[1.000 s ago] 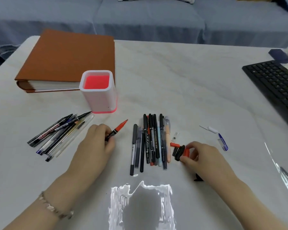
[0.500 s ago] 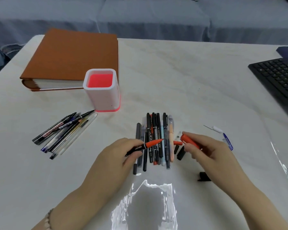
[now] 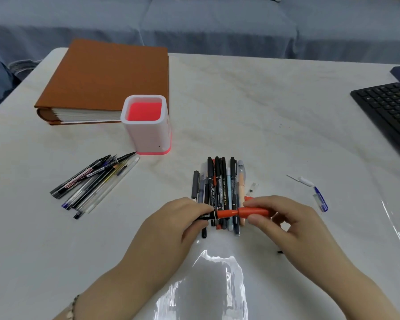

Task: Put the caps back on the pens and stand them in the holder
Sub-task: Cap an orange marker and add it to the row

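Note:
My left hand grips the black barrel of a red-tipped marker, held level above a row of several pens. My right hand pinches a red cap that sits over the marker's tip. The white holder with a pink inside stands upright at the left, with no pens in it. A second bunch of pens lies left of the hands. A blue cap and a small white piece lie to the right.
A thick brown book lies behind the holder. A black keyboard sits at the right edge. A clear plastic sheet glints on the table in front of me, and a couch runs behind the table.
My left hand carried the marker from beside the left pen bunch to the middle. My right hand picked the red cap off the table and brought it onto the marker's tip.

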Motion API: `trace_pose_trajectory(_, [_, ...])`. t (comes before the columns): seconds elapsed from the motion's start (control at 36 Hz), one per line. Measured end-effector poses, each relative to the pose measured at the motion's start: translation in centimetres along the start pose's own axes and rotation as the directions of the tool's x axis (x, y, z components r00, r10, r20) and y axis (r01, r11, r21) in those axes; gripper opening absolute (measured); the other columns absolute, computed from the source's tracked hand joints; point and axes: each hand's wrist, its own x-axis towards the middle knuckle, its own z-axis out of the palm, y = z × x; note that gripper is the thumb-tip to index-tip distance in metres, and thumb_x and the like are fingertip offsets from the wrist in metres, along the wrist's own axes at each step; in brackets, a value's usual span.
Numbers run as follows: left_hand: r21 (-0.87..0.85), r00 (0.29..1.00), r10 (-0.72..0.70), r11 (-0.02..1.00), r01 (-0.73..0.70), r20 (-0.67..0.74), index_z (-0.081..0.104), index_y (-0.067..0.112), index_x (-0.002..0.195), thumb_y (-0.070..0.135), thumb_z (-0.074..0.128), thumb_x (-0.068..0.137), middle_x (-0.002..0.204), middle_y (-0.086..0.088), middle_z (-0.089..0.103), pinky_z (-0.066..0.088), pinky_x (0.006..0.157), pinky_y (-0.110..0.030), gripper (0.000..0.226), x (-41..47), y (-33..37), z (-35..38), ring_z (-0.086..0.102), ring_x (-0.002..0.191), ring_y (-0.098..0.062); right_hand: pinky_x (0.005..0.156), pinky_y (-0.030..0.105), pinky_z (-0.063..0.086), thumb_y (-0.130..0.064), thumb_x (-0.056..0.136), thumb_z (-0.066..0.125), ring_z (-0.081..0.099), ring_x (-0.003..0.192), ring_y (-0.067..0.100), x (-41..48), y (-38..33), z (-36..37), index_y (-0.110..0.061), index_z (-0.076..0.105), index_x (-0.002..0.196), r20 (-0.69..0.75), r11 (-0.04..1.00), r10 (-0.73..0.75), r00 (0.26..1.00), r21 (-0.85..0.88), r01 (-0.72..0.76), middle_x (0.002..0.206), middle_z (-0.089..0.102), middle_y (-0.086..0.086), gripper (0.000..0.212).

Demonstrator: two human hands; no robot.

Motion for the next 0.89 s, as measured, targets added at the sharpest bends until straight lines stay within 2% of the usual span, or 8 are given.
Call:
trace_pose_trajectory(0.14, [-0.011,0.997,0.077,0.997,-0.077,0.032,0.063,0.022,0.102,0.032,0.045,0.087,0.084,0.017,0.057,0.036,0.074,-0.005,0.025,0.0,0.8,0.1,0.048,0.079,0.004,0.070,0.009,0.042,-0.053,0.071,0.050,0.059,0.086,0.000,-0.2,0.3,1.1,-0.048,0.063,0.091,0.044,0.998,-0.056,0.997,-0.030,0.057,0.095,0.064,-0.030,0.024])
trace_pose_trajectory(0.33, [0.036,0.989,0.138,0.989,-0.140,0.059,0.064,0.011,0.100,0.021,0.045,0.086,0.085,0.001,0.068,0.032,0.078,-0.001,0.026,0.1,1.1,0.2,0.049,0.079,-0.003,0.073,0.001,0.039,-0.036,0.080,0.052,0.056,0.079,-0.011,-0.5,0.3,1.7,-0.035,0.064,0.096,0.018,0.972,-0.218,0.976,-0.081,0.218,0.081,0.061,-0.034,0.019])
trace_pose_trajectory(0.42, [0.034,0.982,0.176,0.983,-0.178,0.062,0.056,0.017,0.100,0.018,0.042,0.087,0.080,-0.001,0.067,0.040,0.071,-0.012,0.019,0.2,1.3,0.3,0.050,0.076,-0.008,0.074,0.001,0.039,-0.030,0.082,0.053,0.057,0.079,-0.010,-0.6,0.4,1.8,-0.031,0.065,0.093,0.003,0.955,-0.284,0.959,-0.093,0.283,0.082,0.059,-0.033,0.016])
trace_pose_trajectory(0.5, [0.015,0.973,0.203,0.979,-0.205,0.110,0.053,0.017,0.095,0.020,0.039,0.088,0.076,-0.002,0.064,0.041,0.065,-0.024,0.016,0.7,1.7,0.1,0.051,0.072,-0.013,0.074,0.005,0.042,-0.034,0.085,0.052,0.059,0.080,-0.004,-0.6,0.9,1.7,-0.032,0.063,0.095,-0.018,0.945,-0.314,0.949,-0.099,0.311,0.084,0.064,-0.021,0.015])
trace_pose_trajectory(0.64, [-0.149,0.952,0.081,0.988,-0.038,0.295,0.061,0.010,0.089,0.028,0.042,0.087,0.074,-0.003,0.057,0.036,0.066,-0.020,0.026,1.9,2.1,-0.2,0.046,0.075,-0.012,0.070,0.009,0.044,-0.029,0.085,0.052,0.057,0.074,0.001,-0.7,1.6,1.2,-0.028,0.062,0.098,0.040,0.914,-0.372,0.927,-0.158,0.374,0.080,0.066,-0.010,0.016])
trace_pose_trajectory(0.72, [-0.055,0.926,-0.046,0.996,0.071,0.375,0.059,0.016,0.098,0.017,0.044,0.093,0.084,0.003,0.055,0.035,0.071,-0.023,0.016,2.3,1.7,0.2,0.046,0.078,-0.009,0.072,0.007,0.042,-0.043,0.081,0.051,0.056,0.080,-0.004,-0.2,2.0,1.5,-0.035,0.060,0.099,0.202,0.968,-0.172,0.964,-0.149,0.204,0.081,0.065,-0.017,0.022])
trace_pose_trajectory(0.81, [0.038,0.946,-0.148,0.989,0.143,0.289,0.054,0.024,0.102,0.015,0.039,0.094,0.087,0.005,0.052,0.035,0.070,-0.021,0.019,2.4,1.5,0.9,0.049,0.081,-0.013,0.070,0.004,0.037,-0.028,0.083,0.060,0.051,0.075,-0.012,1.4,3.5,1.8,-0.029,0.063,0.108,0.186,0.965,-0.028,0.982,-0.251,0.075,0.080,0.060,-0.018,0.025])
trace_pose_trajectory(0.89, [-0.143,0.953,-0.284,0.944,0.298,0.108,0.052,0.040,0.092,0.010,0.039,0.094,0.080,0.013,0.055,0.037,0.068,-0.011,0.032,2.5,1.3,0.5,0.054,0.078,-0.004,0.069,0.017,0.036,-0.009,0.085,0.058,0.047,0.071,0.004,3.0,4.7,1.2,-0.015,0.067,0.105,0.023,0.924,-0.004,1.000,-0.382,0.012,0.081,0.060,-0.002,0.022])
